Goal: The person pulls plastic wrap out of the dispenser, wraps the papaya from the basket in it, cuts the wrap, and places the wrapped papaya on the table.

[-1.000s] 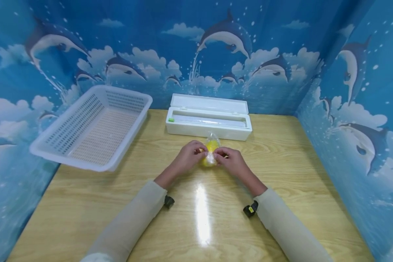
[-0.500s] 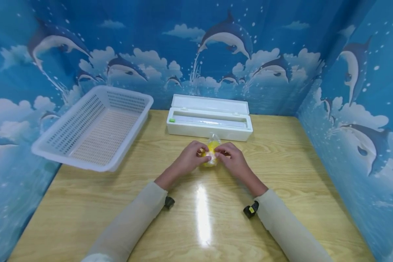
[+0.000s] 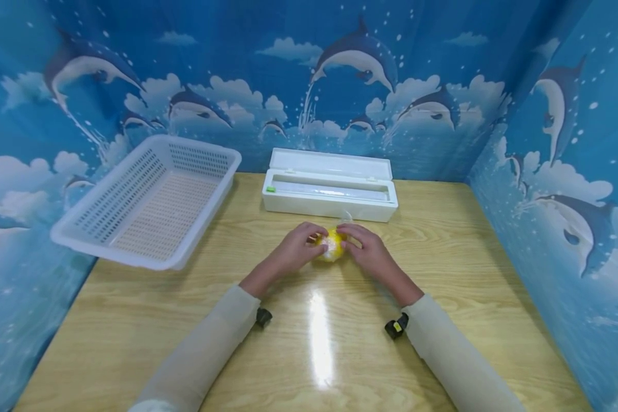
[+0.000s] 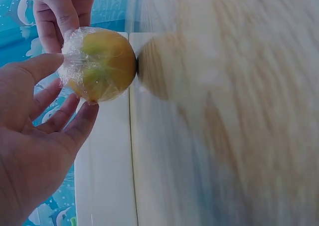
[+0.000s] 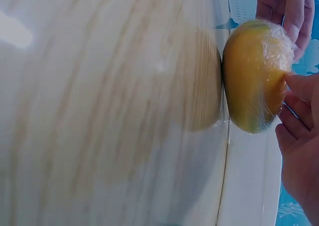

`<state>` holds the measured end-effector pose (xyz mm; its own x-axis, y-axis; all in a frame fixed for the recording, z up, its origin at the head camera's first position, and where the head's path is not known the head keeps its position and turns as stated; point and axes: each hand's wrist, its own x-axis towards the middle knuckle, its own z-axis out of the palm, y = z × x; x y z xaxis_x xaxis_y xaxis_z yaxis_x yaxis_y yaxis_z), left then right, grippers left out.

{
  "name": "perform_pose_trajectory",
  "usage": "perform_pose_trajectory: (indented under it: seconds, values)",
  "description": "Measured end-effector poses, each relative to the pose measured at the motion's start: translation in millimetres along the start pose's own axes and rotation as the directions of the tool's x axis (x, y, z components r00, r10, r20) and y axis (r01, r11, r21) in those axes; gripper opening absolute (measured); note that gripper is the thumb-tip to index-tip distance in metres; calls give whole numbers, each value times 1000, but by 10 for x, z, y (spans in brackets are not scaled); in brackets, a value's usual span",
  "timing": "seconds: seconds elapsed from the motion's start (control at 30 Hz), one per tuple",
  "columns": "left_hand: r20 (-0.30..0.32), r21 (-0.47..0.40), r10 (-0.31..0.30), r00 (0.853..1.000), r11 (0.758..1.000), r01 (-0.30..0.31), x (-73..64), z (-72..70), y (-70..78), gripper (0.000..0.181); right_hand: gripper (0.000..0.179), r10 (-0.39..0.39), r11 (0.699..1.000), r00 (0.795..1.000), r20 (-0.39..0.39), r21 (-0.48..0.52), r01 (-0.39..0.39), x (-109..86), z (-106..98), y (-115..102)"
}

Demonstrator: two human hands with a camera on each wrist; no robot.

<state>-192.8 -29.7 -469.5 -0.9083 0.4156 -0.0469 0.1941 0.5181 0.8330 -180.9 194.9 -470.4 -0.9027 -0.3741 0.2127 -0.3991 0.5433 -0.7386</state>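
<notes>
A yellow fruit (image 3: 332,246), oval like a mango and wrapped in clear cling film, rests on the table between both hands. Its green-tinged end (image 4: 99,61) faces the left wrist camera, and the film is bunched and wrinkled on its upper side. My left hand (image 3: 300,247) holds its left side, with the thumb and bent fingertips on the film. From the right, my right hand (image 3: 367,250) holds the fruit between thumb and fingers, its index finger reaching over the far side. A small loose flap of film (image 3: 347,217) sticks up beyond the fruit.
Behind the hands stands a long white cling film box (image 3: 329,200) with its lid (image 3: 332,162) raised and a green piece (image 3: 270,189) at its left end. A white perforated basket (image 3: 195,237) stands at the left. Dolphin-print curtains (image 3: 226,57) border the wooden table (image 3: 360,366).
The fruit has turned between the hands and looks rounder from above. The upright film at its far end has shrunk to a small flap, and the right fingers have spread over the far side.
</notes>
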Motion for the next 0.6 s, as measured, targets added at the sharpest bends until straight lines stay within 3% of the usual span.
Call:
perform_pose_trajectory:
  seconds: [0.23, 0.4, 0.6]
  values:
    - [-63, 69, 42, 997, 997, -37, -27, -46, -1, 31, 33, -22, 996, 1000, -7, -87, 21, 2, -42, 10]
    - [-98, 93, -9, 995, 996, 18, -26, -67, 19, 32, 28, -31, 992, 999, -7, -121, 30, -1, -67, 3]
    - [-99, 95, -50, 994, 994, 60, -3, -68, 42, 22, 24, -11, 994, 1000, -5, -105, 10, -7, -72, 11]
